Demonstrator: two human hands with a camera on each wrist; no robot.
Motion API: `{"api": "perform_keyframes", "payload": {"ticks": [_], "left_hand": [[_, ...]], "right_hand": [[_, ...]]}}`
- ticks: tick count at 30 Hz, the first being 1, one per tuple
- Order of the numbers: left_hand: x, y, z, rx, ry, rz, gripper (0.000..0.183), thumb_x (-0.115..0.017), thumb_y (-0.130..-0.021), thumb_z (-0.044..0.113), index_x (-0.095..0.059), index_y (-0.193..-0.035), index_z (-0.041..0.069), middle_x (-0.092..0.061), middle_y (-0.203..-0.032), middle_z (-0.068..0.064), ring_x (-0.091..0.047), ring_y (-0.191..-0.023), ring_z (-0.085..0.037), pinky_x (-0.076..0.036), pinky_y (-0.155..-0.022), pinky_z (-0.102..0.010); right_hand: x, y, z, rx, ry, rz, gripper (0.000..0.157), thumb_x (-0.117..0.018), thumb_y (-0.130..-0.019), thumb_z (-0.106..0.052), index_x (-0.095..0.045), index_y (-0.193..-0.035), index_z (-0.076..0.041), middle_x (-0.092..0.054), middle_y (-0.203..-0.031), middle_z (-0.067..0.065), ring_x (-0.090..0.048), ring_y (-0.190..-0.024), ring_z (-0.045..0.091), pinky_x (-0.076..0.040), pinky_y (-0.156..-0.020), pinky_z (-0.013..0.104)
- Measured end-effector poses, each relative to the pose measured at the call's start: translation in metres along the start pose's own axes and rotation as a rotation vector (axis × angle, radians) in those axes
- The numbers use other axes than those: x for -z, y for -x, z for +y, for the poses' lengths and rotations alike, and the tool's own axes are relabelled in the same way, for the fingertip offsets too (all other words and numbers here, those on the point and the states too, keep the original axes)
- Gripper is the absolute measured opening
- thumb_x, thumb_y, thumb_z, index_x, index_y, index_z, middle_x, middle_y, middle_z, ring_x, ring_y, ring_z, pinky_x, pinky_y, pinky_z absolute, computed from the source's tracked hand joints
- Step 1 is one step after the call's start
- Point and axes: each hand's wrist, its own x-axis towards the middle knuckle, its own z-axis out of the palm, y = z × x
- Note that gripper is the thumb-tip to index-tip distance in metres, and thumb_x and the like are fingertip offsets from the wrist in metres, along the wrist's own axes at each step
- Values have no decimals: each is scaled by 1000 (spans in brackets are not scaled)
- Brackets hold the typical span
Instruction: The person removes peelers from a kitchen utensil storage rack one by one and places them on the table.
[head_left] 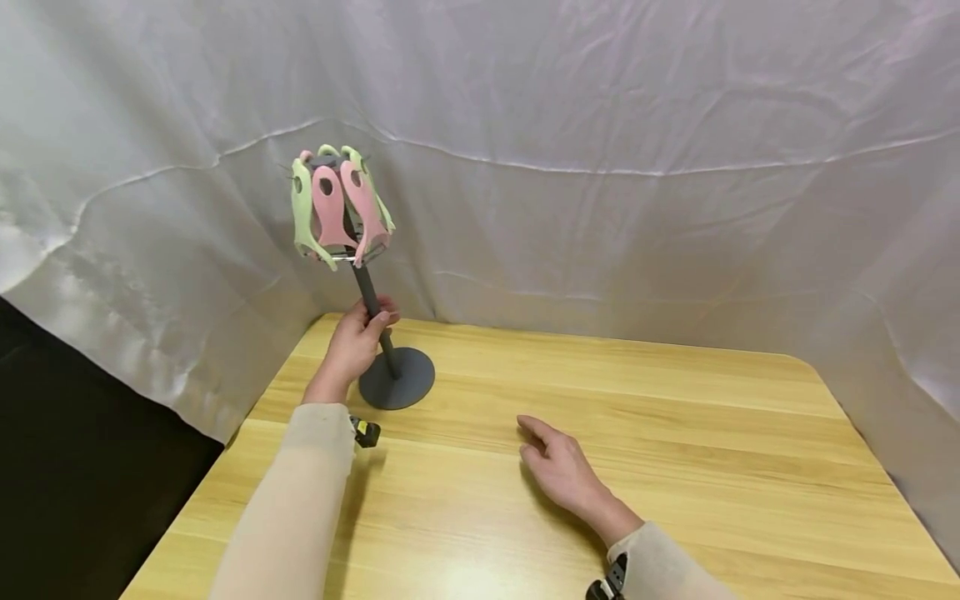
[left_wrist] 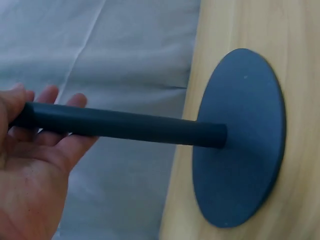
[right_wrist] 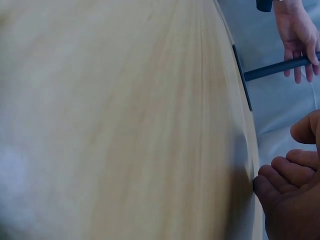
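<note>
At the table's back left corner stands a dark grey display stand (head_left: 408, 377) with a round base and a thin upright pole. Pink peelers (head_left: 327, 204) and green peelers (head_left: 302, 208) hang in a ring around its top, handles up. My left hand (head_left: 351, 340) grips the pole partway between the base and the peelers. In the left wrist view, the fingers pass behind the pole (left_wrist: 130, 125) with the thumb in front. My right hand (head_left: 564, 473) hovers over the middle of the table, fingers loosely bent and holding nothing.
The light wood table (head_left: 675, 433) has rounded back corners. A pale grey curtain (head_left: 600, 233) hangs behind it and along both sides. A dark area (head_left: 90, 458) lies beyond the left edge. Each wrist carries a small black camera (head_left: 366, 432).
</note>
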Motion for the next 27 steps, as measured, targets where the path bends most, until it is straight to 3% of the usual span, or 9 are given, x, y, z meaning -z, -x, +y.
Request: {"api": "perform_keyframes", "payload": {"ticks": [7, 17, 27], "left_hand": [[-5, 0, 8, 15, -4, -83, 37, -46, -114, 19, -52, -147, 2, -59, -149, -22, -57, -141, -39, -44, -117, -56], [-28, 0, 11, -56, 67, -162, 42, -49, -113, 14, -48, -152, -1, -57, -153, -20, -59, -139, -38, -51, -112, -54], [-52, 5, 18, -87, 177, -227, 45, -55, -111, 13, -50, -155, 7, -62, -145, -21, -64, -134, -37, -57, -104, -51]], "right_hand": [[0, 0, 0, -5, -2, -1, 48, -57, -106, -13, -54, -153, -6, -64, -148, 10, -58, -140, 31, -45, -117, 51], [3, 2, 3, -21, -7, 16, 49, -57, -105, -13, -53, -154, -7, -63, -149, 11, -58, -140, 32, -45, -117, 51], [4, 0, 3, -25, -25, 20, 49, -56, -107, -14, -53, -155, -8, -62, -150, 11, -58, -140, 32, -46, -116, 52]]}}
